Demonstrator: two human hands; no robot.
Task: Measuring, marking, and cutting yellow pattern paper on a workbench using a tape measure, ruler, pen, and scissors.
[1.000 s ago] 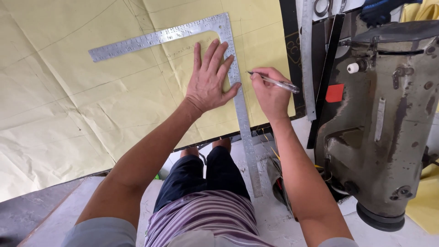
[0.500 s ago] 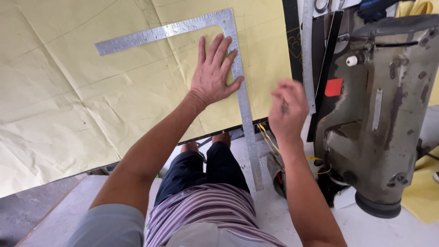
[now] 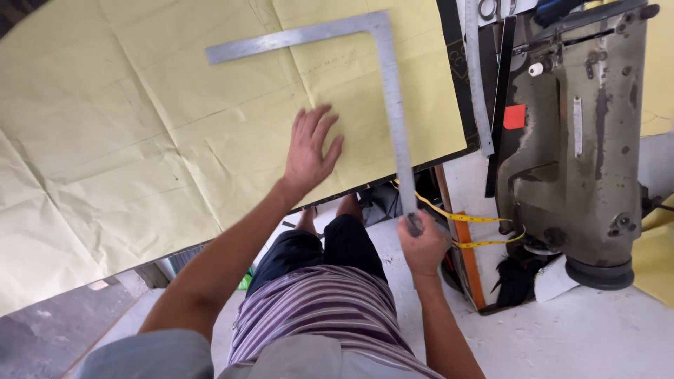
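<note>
At the table's near edge — right hand [image 3: 421, 245] gripping the end of the metal L-square [image 3: 393, 105].

Its fingers close round the long arm's tip; the left hand [image 3: 309, 151] lies flat, fingers spread, on the creased yellow paper [image 3: 119, 140] — just left of that arm. An old sewing machine [image 3: 576, 133] stands to the right.

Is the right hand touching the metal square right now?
Touching. The head view shows the right hand closed around the lower end of the L-shaped metal square, with the blade running up out of the fist.

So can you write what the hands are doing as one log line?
left hand: flat on yellow paper | right hand: gripping metal square end
</note>
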